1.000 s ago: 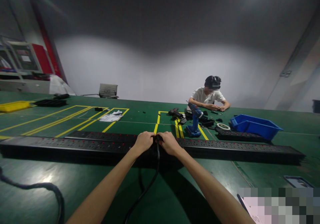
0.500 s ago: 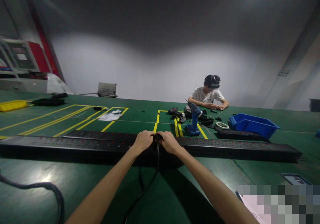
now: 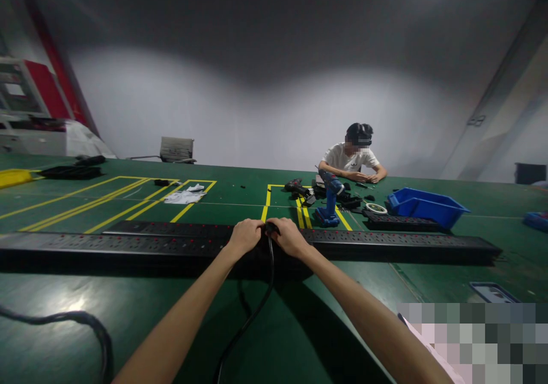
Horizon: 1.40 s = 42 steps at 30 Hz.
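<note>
Several long black power strips with rows of outlets and small red marks lie side by side across the table in front of me. At their middle, my left hand and my right hand meet, fingers closed around the end of a black cable. A dark piece at that end shows under my right fingers; whether it is a plug or a gland I cannot tell. From my hands the cable hangs down and curves toward the near edge. My fingertips hide where it meets the strips.
Beyond the strips stand a blue cordless drill, a second drill, a tape roll and a blue bin. A person sits across the table. White gloves or cloths lie left; a thick cable lies near left.
My view has turned slightly to the right, so the background sits further left. Both hands stay together at the cable end, with hardly any visible movement.
</note>
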Available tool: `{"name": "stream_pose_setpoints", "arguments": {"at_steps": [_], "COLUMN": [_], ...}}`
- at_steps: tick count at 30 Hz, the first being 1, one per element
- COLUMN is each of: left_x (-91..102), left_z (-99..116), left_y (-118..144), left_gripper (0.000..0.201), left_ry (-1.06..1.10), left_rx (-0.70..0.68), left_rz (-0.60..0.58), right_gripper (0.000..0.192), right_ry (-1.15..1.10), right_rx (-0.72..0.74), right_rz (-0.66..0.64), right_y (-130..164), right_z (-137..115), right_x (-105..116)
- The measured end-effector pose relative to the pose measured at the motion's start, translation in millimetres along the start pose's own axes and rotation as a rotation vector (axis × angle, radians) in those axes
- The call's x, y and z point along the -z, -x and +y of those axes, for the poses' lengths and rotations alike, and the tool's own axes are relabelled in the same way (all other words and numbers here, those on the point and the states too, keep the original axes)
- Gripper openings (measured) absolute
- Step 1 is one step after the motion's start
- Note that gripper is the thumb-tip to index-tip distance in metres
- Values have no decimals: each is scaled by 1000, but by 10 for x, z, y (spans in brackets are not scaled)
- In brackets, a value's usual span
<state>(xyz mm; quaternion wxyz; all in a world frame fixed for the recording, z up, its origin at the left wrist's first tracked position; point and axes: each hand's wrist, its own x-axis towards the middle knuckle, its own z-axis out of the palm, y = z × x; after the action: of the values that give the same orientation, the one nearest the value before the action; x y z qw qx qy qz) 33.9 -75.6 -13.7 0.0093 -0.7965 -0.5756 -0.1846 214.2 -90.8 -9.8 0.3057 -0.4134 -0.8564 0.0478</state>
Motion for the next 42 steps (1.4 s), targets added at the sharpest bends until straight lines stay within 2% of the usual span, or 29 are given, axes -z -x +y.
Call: {"name": "stream_pose_setpoints", "arguments": {"at_steps": [4,9,13,20,24,28,32,36,42], "left_x": [43,59,43,0,-6,3,15,25,27], "left_z": [-3,7,13,-21,-24,-10,14,40,55], "left_y": [36,49,23,-6,2,15,21,23,19], "left_gripper": [33,32,33,34,33,31,29,30,29], "left_ry": [21,19,41,101,129,127,121,121,106], "left_rx": [-33,-17,-6,-14,1,-9,-13,-2,12], "left_rz": [-11,-3,10,42,46,56,45,21,3], "right_gripper": [36,37,35,54,52,58,60,57,52], "right_ry": [-163,-310,-423,-548,-486,-370,-312,-254,-270], "right_rx": [-38,-86,-92,-90,-54,-4,54,81,168], "right_rz": [187,221,65,-318,-448,-564,-641,-645,-683], "right_y": [95,71,24,43,56,96,157,200,203], "right_z": [-41,-28,21,71,23,-137,-356,-532,-642], "right_x": [-19,-27,93,566,700,700,648,633,631]}}
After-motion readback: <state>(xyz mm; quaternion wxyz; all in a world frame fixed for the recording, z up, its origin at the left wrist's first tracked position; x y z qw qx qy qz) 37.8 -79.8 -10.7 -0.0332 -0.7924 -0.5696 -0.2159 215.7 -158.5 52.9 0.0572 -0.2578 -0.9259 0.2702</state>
